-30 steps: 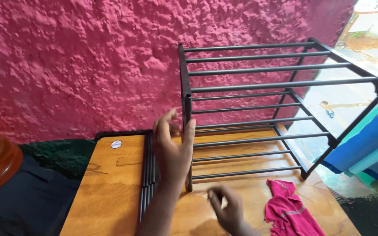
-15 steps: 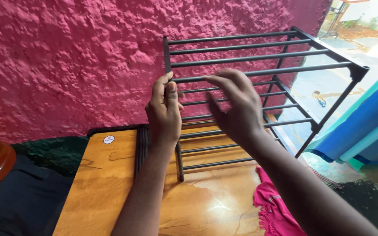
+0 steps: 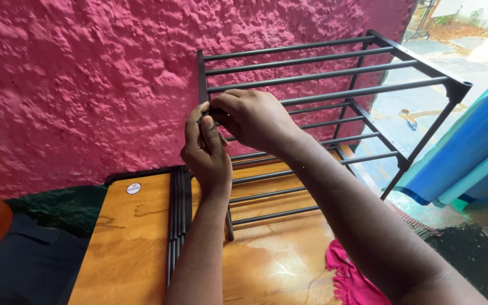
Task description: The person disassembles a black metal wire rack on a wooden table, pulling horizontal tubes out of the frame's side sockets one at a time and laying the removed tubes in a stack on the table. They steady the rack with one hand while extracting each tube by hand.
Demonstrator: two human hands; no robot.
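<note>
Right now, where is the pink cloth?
In the head view, the pink cloth lies at the lower right of the wooden table, under the right forearm, below the black rack.

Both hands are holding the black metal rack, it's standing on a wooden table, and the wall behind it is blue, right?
Not quite: the wall is pink, as the head view shows. Both the left hand and right hand do hold the black rack on the wooden table.

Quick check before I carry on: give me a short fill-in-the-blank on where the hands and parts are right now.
1. Both hands, left hand and right hand, grip the black metal ____ at its near upright post.
2. The rack stands on a ____ table.
3. Loose black rods lie to the ____ of the left forearm.
4. The wall behind is ____.

Missing words: rack; wooden; left; pink
</note>
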